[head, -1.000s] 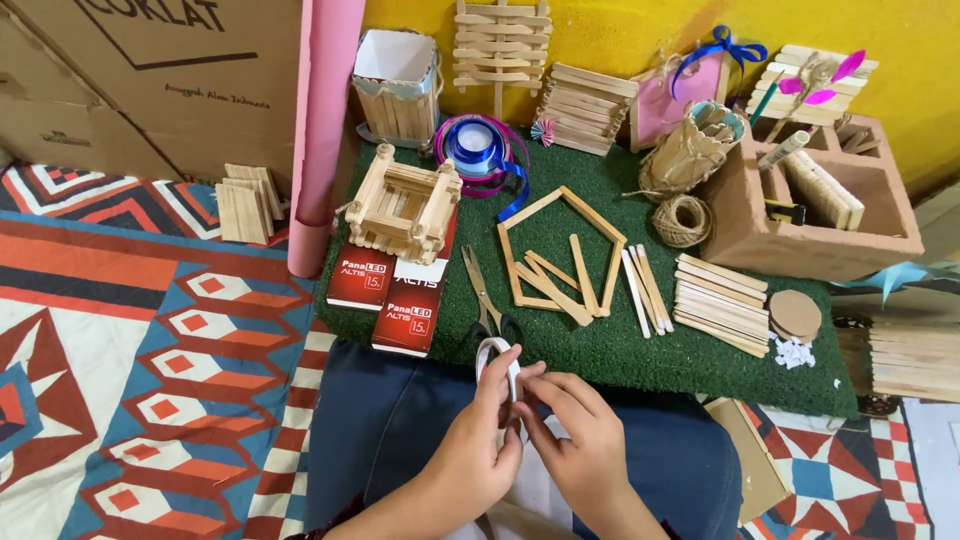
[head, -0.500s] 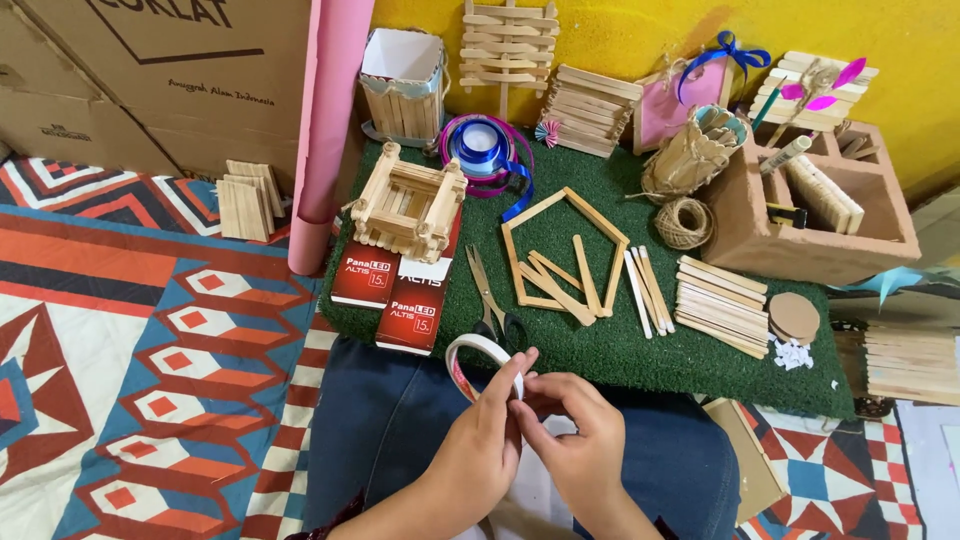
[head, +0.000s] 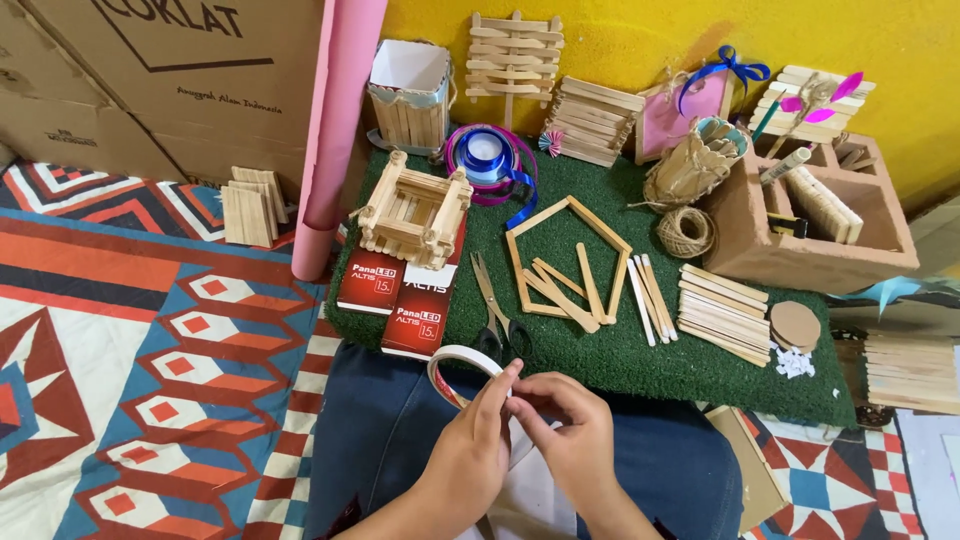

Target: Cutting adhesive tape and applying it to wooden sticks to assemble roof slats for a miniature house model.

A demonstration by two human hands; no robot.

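Yellow wall and cardboard boxes back a small mat of green turf (head: 620,350) laid on a patterned rug, and craft pieces crowd the mat. Over the person's lap, just at the near edge of the turf, both hands work a roll of tape (head: 455,368). The left hand (head: 470,460) has its fingers curled around the roll, thumb and forefinger pressed on its rim. The right hand (head: 570,440) has its fingertips pinched narrow at the rim, seemingly picking at the loose end; whether any strip is free cannot be told.

As for progress, I judge the gluing or taping step only begun: a house-shaped frame of sticks (head: 568,262) lies flat on the turf with several loose sticks inside it and a few beside it, unjoined as far as can be seen. Scissors (head: 498,320) lie just left of the frame, untouched. A finished-looking stick cabin (head: 415,208) stands on two red boxes (head: 395,300). A neat stack of spare sticks (head: 722,310) waits to the right, near a ball of twine (head: 686,232), so much of the build appears left.
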